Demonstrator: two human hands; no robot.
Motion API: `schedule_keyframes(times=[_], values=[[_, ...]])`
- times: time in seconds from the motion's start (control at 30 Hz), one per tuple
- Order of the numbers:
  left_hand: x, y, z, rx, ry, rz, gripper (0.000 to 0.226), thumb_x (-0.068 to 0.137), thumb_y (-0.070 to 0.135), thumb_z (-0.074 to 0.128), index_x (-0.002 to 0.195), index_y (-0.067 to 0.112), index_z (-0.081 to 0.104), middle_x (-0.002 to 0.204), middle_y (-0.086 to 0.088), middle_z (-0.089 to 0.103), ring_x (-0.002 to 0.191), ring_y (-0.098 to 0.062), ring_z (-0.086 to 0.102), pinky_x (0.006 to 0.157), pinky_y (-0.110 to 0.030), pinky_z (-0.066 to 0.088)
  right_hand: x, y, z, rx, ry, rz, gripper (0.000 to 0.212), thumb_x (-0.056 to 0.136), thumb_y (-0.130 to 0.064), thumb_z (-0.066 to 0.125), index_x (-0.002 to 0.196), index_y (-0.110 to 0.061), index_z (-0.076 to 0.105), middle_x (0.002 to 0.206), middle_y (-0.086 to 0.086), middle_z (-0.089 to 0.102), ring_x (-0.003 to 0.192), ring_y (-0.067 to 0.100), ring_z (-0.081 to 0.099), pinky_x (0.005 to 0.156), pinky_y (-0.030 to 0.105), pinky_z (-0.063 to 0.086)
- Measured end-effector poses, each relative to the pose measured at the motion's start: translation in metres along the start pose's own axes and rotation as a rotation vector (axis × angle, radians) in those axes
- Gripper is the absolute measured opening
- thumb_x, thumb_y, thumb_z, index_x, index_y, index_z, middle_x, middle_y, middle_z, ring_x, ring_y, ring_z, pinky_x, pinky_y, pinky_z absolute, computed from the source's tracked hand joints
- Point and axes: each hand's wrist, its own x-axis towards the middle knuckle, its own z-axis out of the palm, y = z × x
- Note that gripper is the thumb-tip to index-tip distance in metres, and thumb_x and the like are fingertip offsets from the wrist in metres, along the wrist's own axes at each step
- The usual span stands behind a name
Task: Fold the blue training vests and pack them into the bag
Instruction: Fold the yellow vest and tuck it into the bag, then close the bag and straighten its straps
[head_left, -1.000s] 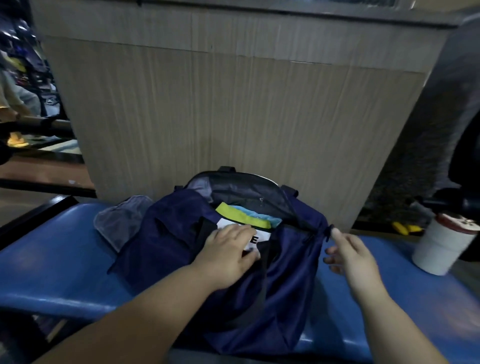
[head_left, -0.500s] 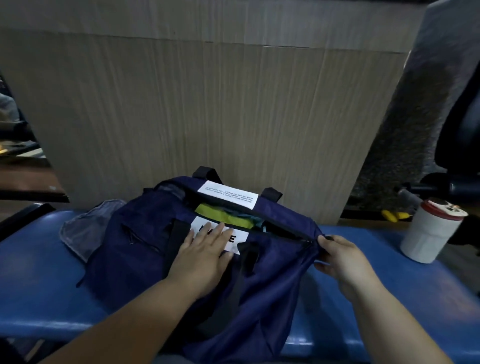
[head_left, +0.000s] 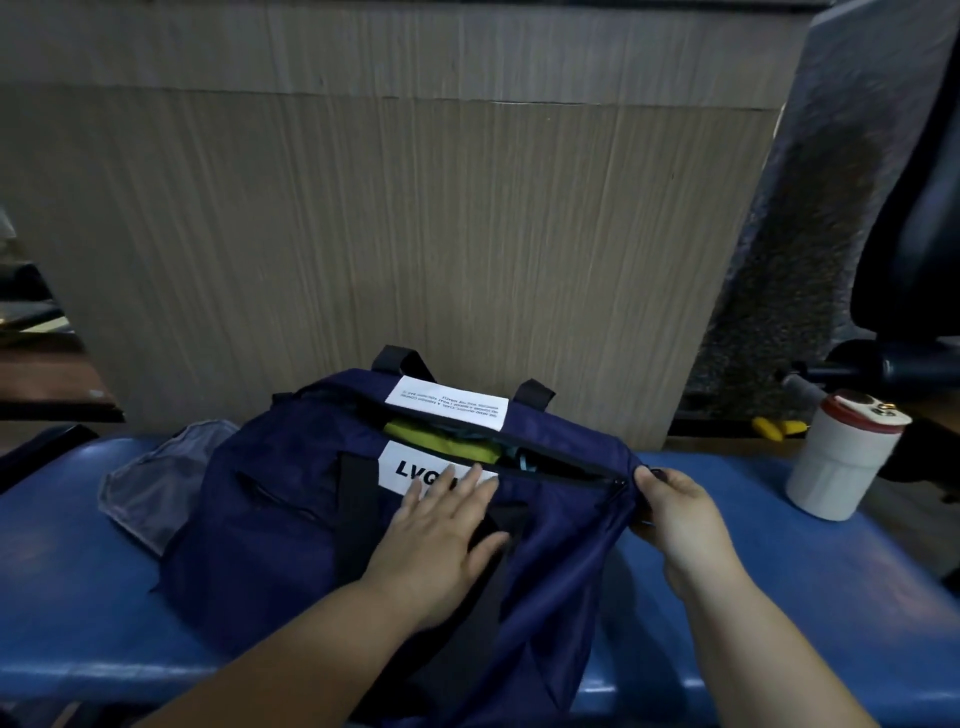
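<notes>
My left hand (head_left: 436, 540) lies flat, fingers straight, steadying the navy fabric bag (head_left: 270, 519) on the blue padded worktop (head_left: 78, 597) while my right hand (head_left: 670, 509) pinches its zip end, likely to close it over the folded lime-and-blue vests (head_left: 441, 441) inside.

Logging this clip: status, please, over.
Left hand flat on bag. Right hand pinches its zipper end. Bag open, vests inside. Cup apart, right.

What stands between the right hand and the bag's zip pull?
Nothing visible: the right hand pinches the bag at its end, right beside the zip pull. The vests lie inside the opening, and the left hand presses flat below it.
</notes>
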Motion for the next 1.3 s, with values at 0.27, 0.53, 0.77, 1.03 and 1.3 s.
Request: schedule_keyframes(times=[0.27,0.53,0.77,1.03,1.3], values=[[0.002,0.029,0.001,0.169,-0.208,0.243,0.092,0.071,0.069,-0.009,0.155,0.030,-0.007,0.152,0.017,-0.025,0.139,-0.005,-0.029,0.118,-0.039,-0.018,0.033,0.002,-0.042,0.025,0.206,0.027,0.020,0.101,-0.025,0.052,0.099,-0.009,0.065,0.100,0.016,0.066,0.087,0.029,0.063,0.070,0.035,0.049],[0.023,0.053,0.018,0.267,-0.286,0.222,0.067,0.099,0.058,0.010,0.155,0.024,-0.007,0.157,0.012,-0.026,0.138,-0.010,-0.035,0.116,-0.046,-0.022,0.038,0.024,-0.058,-0.256,0.190,-0.016,0.013,0.094,-0.033,0.060,0.095,-0.020,0.063,0.096,0.004,0.070,0.096,0.029,0.065,0.093,0.054,0.052],[0.044,0.090,0.037,0.340,-0.261,0.266,0.062,0.104,0.048,0.016,0.156,0.020,-0.001,0.161,0.006,-0.021,0.144,-0.016,-0.029,0.114,-0.048,-0.024,0.035,0.018,-0.079,-0.283,0.267,-0.087,0.012,0.093,-0.021,0.060,0.104,-0.020,0.067,0.085,-0.002,0.069,0.081,0.019,0.062,0.083,0.044,0.053],[0.038,0.058,0.048,0.146,0.108,0.180,0.052,0.087,0.043,0.039,0.130,0.017,0.049,0.135,0.004,0.059,0.145,-0.018,0.020,0.114,-0.038,0.008,0.061,-0.011,-0.139,-0.479,0.543,-0.083,0.052,0.086,-0.030,0.069,0.131,-0.014,0.048,0.123,0.012,0.056,0.112,0.036,0.053,0.088,0.042,0.045],[0.064,0.105,0.010,-0.252,0.354,0.310,0.061,0.087,0.024,0.028,0.148,0.027,0.030,0.160,0.014,0.016,0.150,-0.010,0.002,0.120,-0.036,-0.004,0.100,-0.028,-0.168,-0.411,0.705,0.038,0.095,0.077,-0.034,0.079,0.150,-0.012,0.022,0.153,0.019,0.028,0.140,0.040,0.028,0.110,0.053,0.031]])
